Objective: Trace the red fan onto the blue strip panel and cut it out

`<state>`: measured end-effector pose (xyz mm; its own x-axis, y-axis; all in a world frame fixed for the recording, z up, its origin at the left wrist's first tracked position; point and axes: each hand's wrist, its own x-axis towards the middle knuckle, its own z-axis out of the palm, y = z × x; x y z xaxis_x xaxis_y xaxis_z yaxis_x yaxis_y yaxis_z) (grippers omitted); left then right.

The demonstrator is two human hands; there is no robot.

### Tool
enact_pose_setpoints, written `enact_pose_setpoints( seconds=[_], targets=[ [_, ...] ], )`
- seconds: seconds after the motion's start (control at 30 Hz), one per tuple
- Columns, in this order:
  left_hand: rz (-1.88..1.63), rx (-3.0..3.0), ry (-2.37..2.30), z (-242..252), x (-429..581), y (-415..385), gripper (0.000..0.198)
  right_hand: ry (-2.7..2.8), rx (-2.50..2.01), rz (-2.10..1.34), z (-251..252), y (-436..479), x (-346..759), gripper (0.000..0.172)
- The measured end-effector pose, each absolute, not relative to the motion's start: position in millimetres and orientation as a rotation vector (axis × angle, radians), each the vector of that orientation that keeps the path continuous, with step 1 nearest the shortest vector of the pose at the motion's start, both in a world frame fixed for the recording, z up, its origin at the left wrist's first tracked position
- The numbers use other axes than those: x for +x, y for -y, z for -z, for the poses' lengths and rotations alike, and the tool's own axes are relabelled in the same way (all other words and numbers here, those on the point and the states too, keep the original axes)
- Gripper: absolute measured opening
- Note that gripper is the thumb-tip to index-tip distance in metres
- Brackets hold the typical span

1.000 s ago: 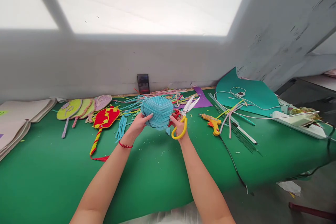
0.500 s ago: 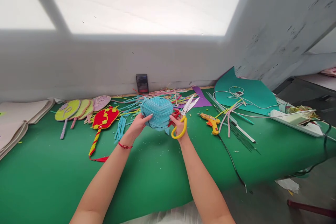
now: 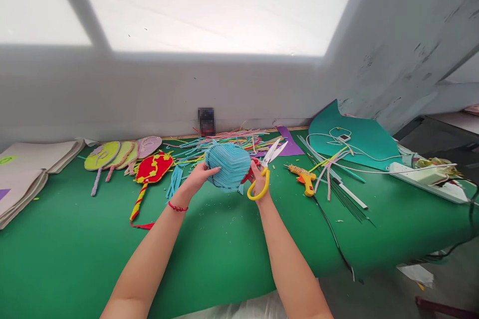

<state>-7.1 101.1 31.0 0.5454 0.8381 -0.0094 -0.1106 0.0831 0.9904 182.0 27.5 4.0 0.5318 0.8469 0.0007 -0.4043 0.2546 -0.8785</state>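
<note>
We hold the blue fuzzy piece [image 3: 229, 167] in the middle, over the green counter [image 3: 217, 259]. Our left hand [image 3: 198, 178] has its grip pinched tight on the 9 o'clock edge, thumb on top. Our right hand [image 3: 258, 183] is by the 3 o'clock edge, its grip clamped around the scissors [image 3: 265, 160]. The two blades are apart and point to 1 o'clock. We cannot tell if its hidden fingers touch the blue fuzzy piece too.

Around the blue fuzzy piece, we see a red and yellow fan [image 3: 152, 167] at 9 o'clock, fuzzy sticks [image 3: 239, 134] at 12 and a yellow glue gun [image 3: 305, 177] at 3.
</note>
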Motion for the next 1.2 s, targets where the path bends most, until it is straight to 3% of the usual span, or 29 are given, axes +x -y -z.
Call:
enact_pose_setpoints(
  seconds=[0.2,0.37,0.53,0.67,0.87,1.07,1.2],
  targets=[
    [-0.531,1.455,-0.681,-32.5,-18.1,-102.2,0.052,0.623,-1.005,-0.816,-3.3,-28.3,187.7,0.047],
    [-0.577,1.275,-0.725,-31.4,-9.4,-97.3,0.054,0.633,-1.013,-0.793,0.7,-30.5,190.2,0.051],
    [-0.43,1.154,-0.622,-34.4,-2.8,-92.0,0.072,0.449,-1.055,-0.678,3.0,-33.8,194.7,0.051],
    [-0.41,1.33,-0.603,-32.3,1.4,-87.6,0.053,0.379,-1.116,-0.606,3.7,-36.4,200.4,0.054],
    [-0.61,1.348,-0.76,-34.4,-4.7,-94.2,0.046,0.454,-1.07,-0.777,-4.3,-30.8,193.4,0.054],
    [-0.709,1.131,-0.782,-42.2,-15.0,-104.3,0.037,0.587,-1.005,-1.197,-7.0,-22.5,172.2,0.049],
    [-0.737,1.024,-0.644,-43.6,-9.4,-100.9,0.053,0.531,-0.986,-1.172,1.5,-26.1,165.5,0.049]
  ],
)
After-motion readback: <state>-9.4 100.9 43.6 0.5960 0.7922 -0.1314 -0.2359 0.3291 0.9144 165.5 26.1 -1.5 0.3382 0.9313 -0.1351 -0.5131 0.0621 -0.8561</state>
